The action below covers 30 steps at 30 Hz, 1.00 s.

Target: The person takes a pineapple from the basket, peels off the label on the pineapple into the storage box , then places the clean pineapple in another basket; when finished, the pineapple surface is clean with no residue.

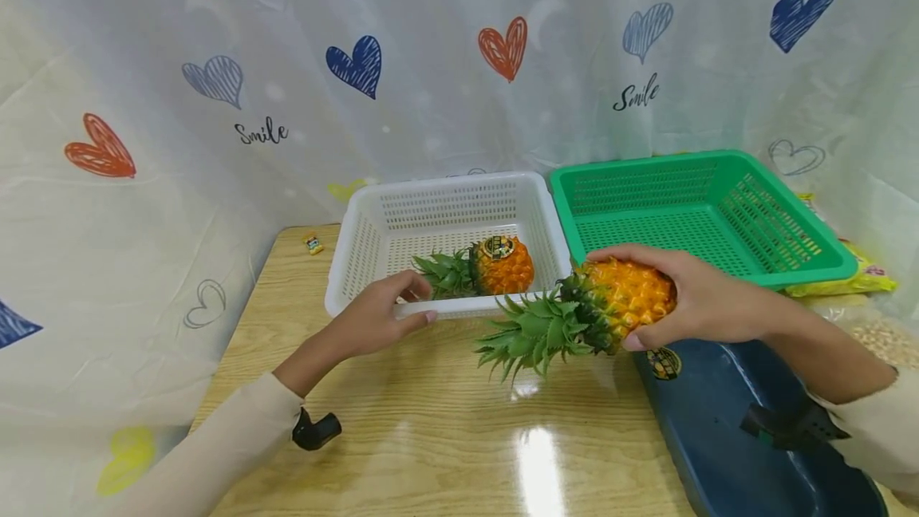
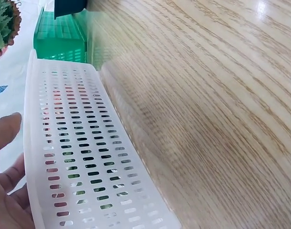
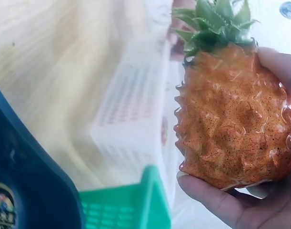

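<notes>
— Which way is the pineapple lying?
— Sideways in the air, leaves left, just above the counter before the green basket.
— Who's holding it?
— The right hand, fingers curled round the fruit. The left hand pinches the white basket's near rim; another pineapple lies inside.

– What words can be read?
– Only "Smile", written twice on the far curtain, once left and once right. The round labels are too small to read.
</notes>
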### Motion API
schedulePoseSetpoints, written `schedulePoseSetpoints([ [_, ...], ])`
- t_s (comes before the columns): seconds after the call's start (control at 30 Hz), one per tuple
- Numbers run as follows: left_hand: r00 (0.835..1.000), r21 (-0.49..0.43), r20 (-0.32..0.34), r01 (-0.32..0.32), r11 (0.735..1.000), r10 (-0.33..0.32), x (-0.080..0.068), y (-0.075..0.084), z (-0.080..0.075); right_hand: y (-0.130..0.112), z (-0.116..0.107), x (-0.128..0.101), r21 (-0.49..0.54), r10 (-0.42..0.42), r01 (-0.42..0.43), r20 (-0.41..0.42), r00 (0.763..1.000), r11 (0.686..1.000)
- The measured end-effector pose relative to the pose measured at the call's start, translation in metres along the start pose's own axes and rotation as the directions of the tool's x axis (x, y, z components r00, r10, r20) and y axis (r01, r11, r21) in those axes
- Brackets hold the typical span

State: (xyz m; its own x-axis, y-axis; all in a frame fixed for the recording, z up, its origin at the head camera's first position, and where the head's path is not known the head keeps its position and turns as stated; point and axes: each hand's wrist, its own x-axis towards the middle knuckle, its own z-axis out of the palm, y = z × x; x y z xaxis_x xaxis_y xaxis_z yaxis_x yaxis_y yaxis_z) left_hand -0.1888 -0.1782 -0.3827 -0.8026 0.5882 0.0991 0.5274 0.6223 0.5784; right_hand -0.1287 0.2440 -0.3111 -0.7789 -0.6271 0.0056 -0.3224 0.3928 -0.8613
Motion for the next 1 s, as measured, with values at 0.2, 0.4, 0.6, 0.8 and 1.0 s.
schedulePoseSetpoints([
  [0.2,0.999,0.035,0.022,0.032,0.999,-0.032,0.001,0.003,-0.001,-0.006,-0.015,-0.001,-0.119,0.001,-0.007,-0.056,0.998,0.993],
  [0.4,0.998,0.071,0.039,0.049,0.996,-0.051,0.001,0.003,-0.002,-0.005,-0.031,-0.002,-0.160,0.052,-0.067,-0.096,0.994,0.985],
  [0.6,0.997,0.064,0.049,0.057,0.996,-0.060,0.000,0.003,-0.004,0.001,-0.049,0.000,-0.224,0.035,-0.062,-0.125,0.991,0.973],
  [0.8,0.996,0.052,0.061,0.067,0.996,-0.070,0.001,0.004,-0.004,0.009,-0.065,0.001,-0.276,0.034,-0.081,-0.174,0.984,0.958],
  [1.0,0.995,0.037,0.068,0.068,0.997,-0.070,0.001,0.001,-0.004,0.019,-0.081,0.001,-0.289,0.046,-0.104,-0.202,0.978,0.952],
])
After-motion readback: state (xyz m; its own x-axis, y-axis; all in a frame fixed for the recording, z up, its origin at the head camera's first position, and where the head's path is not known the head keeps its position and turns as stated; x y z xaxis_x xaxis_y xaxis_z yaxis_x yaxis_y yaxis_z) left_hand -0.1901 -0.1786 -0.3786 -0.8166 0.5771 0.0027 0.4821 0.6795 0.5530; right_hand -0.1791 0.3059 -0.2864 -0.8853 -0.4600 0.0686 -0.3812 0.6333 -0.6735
